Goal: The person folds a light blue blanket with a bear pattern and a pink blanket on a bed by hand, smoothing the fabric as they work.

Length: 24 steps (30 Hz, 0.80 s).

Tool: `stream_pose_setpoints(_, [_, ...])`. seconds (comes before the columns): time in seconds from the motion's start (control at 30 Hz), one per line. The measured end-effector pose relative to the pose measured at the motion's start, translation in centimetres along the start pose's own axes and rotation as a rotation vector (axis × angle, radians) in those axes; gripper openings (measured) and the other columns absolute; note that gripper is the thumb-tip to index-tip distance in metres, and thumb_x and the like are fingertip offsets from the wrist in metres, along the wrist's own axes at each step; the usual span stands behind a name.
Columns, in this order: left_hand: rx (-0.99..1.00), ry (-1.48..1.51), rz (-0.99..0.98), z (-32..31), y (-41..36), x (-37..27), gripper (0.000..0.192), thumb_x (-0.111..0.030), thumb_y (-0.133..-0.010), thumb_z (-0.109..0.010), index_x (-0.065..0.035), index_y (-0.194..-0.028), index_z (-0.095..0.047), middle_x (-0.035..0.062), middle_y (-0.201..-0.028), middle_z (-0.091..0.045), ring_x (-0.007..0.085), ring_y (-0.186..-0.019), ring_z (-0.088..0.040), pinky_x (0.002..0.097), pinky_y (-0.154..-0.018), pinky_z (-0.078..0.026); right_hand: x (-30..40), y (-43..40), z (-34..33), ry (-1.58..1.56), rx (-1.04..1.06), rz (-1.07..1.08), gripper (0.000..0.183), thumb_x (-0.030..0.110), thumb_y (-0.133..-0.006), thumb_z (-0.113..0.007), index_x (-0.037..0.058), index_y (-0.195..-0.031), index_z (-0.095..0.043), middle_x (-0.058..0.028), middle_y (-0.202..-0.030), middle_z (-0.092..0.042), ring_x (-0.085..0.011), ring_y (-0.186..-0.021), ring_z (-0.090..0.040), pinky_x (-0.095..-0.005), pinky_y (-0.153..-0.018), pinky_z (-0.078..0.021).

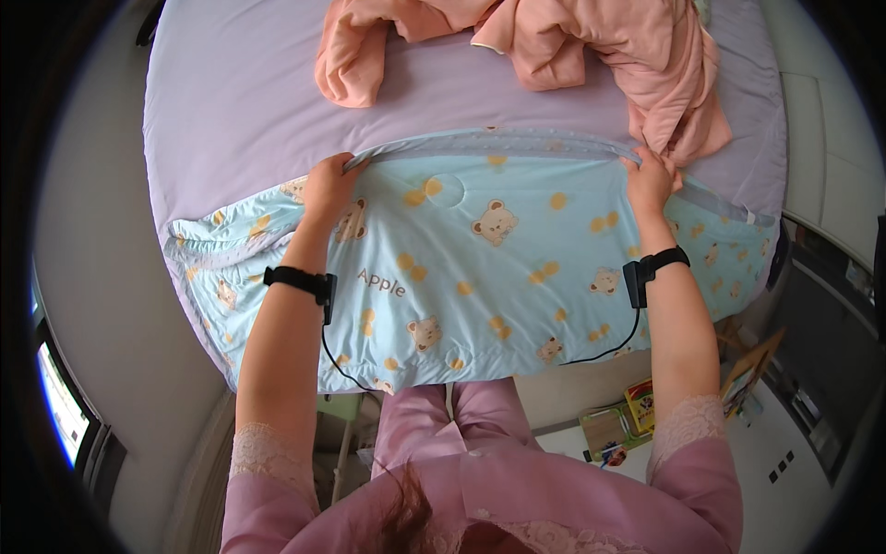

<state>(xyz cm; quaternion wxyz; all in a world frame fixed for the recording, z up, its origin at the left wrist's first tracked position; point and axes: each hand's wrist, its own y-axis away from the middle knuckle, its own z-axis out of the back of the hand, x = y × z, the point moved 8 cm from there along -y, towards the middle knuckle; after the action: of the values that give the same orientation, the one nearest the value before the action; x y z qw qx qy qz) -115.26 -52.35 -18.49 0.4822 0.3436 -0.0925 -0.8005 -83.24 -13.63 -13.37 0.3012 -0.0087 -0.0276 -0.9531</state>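
Observation:
A light blue quilt [450, 242] with a bear print and a grey dotted underside lies over the near part of a bed with a lilac sheet [228, 104]. My left hand [331, 185] grips the quilt's upper edge left of centre. On the right, my right hand [651, 181] holds the same edge, which spans between both hands with its grey underside folded into view. The left part of the quilt is creased and partly folded. Black straps with small cabled devices circle both my wrists.
A bunched peach-coloured blanket [540, 41] lies on the far part of the bed, its right end close to my right hand. At the far left is a lit screen [62, 401]. Low on the right, a white surface [761, 450] bears several small items.

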Motion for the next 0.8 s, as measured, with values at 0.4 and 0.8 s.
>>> stream_pose_setpoints(0.4, [-0.371, -0.334, -0.040, 2.3, 9.8, 1.9, 0.056, -0.024, -0.077, -0.072, -0.0148, -0.129, -0.053, 0.0063, -0.127, -0.055, 0.0274, -0.123, -0.046, 0.0437, -0.104, -0.032, 15.6, 13.7, -1.8, -0.132, 0.212, 0.461, 0.068, 0.026, -0.082, -0.069, 0.0206, -0.143, -0.040, -0.0124, -0.151, -0.032, -0.0351, -0.138, -0.026, -0.0563, -0.112, -0.0169])
stream_pose_setpoints(0.8, [-0.360, -0.294, 0.250, 3.0, 22.0, 9.1, 0.072, -0.024, -0.080, -0.071, -0.0204, -0.144, -0.038, 0.0089, -0.149, -0.036, 0.0307, -0.137, -0.033, 0.0456, -0.110, -0.026, 25.9, 28.7, -1.8, -0.242, 0.644, 0.749, 0.066, 0.027, -0.081, -0.071, 0.0208, -0.141, -0.044, -0.0167, -0.150, -0.031, -0.0361, -0.140, -0.023, -0.0539, -0.113, -0.0163])
